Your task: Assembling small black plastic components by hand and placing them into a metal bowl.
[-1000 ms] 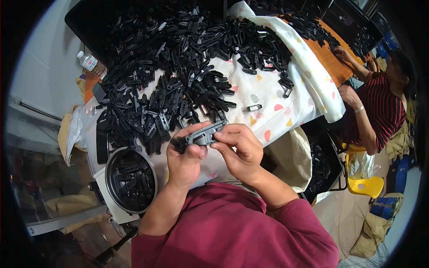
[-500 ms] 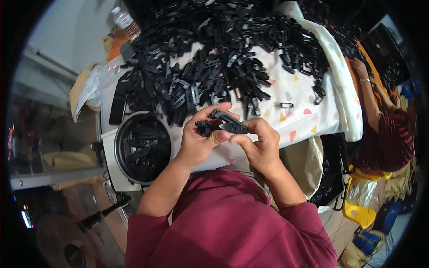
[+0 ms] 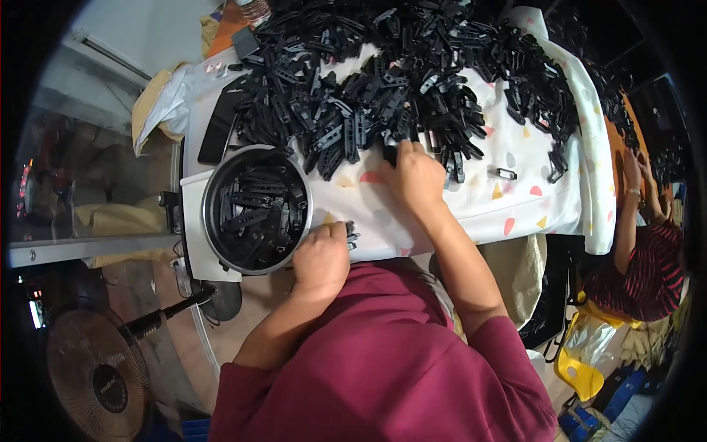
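Note:
My left hand point(image 3: 322, 258) is closed at the table's front edge, just right of a round metal-rimmed pot point(image 3: 309, 221). Small black plastic pieces point(image 3: 352, 236) stick out past its fingers; how many it holds is hidden. My right hand point(image 3: 418, 177) reaches forward to the near edge of a big heap of black plastic parts point(image 3: 353, 129). Its fingers are pinched down on a dark piece point(image 3: 389, 153), mostly covered by the fingers. Several similar long black parts point(image 3: 254, 199) lie inside the pot.
A patterned white cloth point(image 3: 464, 210) covers the table. One small piece point(image 3: 506, 174) lies apart at the right. A black phone point(image 3: 219, 132) rests left of the heap. A fan point(image 3: 96, 368) stands at lower left. At far right another person point(image 3: 637, 254) sits handling parts.
My hands have parted from the black piece they held together. The left drew down beside the pot; the right reached forward to the heap. The view has shifted too.

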`<state>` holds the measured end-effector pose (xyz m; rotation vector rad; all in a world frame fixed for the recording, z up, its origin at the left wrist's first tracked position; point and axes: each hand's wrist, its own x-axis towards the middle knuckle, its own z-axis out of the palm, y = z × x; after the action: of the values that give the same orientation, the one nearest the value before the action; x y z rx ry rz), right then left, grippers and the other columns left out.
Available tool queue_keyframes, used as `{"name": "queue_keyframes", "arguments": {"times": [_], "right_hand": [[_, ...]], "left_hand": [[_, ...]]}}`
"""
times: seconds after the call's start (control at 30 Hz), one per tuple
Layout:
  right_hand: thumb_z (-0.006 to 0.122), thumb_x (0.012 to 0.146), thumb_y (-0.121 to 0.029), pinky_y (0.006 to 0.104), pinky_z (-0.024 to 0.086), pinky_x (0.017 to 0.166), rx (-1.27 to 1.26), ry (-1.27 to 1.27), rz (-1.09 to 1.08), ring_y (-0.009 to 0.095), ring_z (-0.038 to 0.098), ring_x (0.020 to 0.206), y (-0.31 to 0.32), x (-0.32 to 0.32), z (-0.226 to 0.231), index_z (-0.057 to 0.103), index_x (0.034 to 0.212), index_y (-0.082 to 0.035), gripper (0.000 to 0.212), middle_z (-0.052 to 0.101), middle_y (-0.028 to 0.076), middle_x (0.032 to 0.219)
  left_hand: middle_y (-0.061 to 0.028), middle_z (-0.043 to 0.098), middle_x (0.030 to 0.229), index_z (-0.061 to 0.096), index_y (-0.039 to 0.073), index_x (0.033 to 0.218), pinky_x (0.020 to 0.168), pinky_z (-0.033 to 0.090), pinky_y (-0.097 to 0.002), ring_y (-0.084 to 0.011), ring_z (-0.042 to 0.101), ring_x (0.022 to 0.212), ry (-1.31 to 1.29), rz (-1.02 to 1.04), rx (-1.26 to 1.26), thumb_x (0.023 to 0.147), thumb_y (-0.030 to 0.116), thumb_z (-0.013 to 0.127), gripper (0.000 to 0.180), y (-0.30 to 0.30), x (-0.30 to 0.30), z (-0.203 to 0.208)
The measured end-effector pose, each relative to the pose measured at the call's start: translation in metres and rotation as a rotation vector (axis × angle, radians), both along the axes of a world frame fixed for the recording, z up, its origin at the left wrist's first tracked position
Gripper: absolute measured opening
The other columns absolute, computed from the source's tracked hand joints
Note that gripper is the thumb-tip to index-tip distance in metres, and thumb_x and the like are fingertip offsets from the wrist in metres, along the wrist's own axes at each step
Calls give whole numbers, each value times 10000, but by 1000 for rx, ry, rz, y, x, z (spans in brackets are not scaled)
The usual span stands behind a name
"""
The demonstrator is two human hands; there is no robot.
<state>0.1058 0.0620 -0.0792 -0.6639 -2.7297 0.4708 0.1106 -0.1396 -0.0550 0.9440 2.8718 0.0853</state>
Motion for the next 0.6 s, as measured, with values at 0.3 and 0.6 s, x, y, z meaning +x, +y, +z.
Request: {"name": "queue_keyframes", "arguments": {"times": [0.3,0.6], "right_hand": [[630,705,-134,380,453,692,80,155,139,312,541,813,1,13,14,578,986,-49,298,598,126,856],[592,790,-54,287,466,648,-316,187,53,182,602,773,-21,5,35,525,1091,-27,309,608,101,910]], "left_hand": [[-85,644,866,596,37,1081,725,480,-272,-157,605,795,-456,525,775,702,166,746,427,-62,-59,72],[-109,589,908,489,-29,1092,650,533,-304,-218,635,767,-1064,502,1522,749,123,689,425,-105,-79,78]]}}
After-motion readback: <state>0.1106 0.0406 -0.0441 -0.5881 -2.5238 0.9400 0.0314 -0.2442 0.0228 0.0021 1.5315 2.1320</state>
